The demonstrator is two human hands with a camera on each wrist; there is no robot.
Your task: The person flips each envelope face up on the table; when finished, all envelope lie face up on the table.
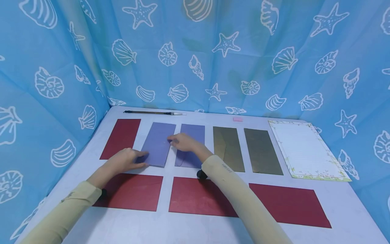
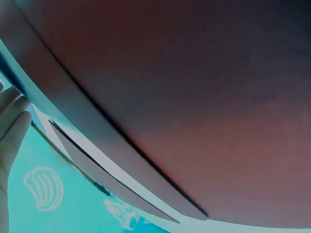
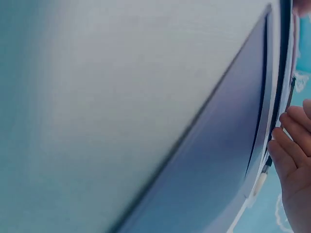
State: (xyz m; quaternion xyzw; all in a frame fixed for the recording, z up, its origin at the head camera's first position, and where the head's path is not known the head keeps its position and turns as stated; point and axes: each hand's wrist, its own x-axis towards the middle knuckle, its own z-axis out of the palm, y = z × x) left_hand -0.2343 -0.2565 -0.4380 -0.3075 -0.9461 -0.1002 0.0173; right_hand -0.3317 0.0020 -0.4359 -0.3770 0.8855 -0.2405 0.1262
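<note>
A purple envelope (image 1: 158, 139) lies aslant at the left of the back row in the head view. My left hand (image 1: 128, 158) touches its lower left corner, index finger and thumb extended and spread apart. At its right edge my right hand (image 1: 182, 141) pinches the paper between thumb and fingers. Beneath the right wrist is a second purple envelope (image 1: 190, 130), partly covered, with a curved flap line showing. The left wrist view catches the left fingers (image 2: 14, 121) at its edge, beyond dark red paper; the right wrist view has the right fingers (image 3: 289, 145) beside a purple surface.
Red envelopes (image 1: 123, 137) lie at the far left and in a front row (image 1: 289, 205). Two gold-brown envelopes (image 1: 263, 150) sit right of the purple ones, then a flower-bordered sheet (image 1: 309, 150). A brush (image 1: 149, 112) and a pink block (image 1: 237, 119) lie near the back curtain.
</note>
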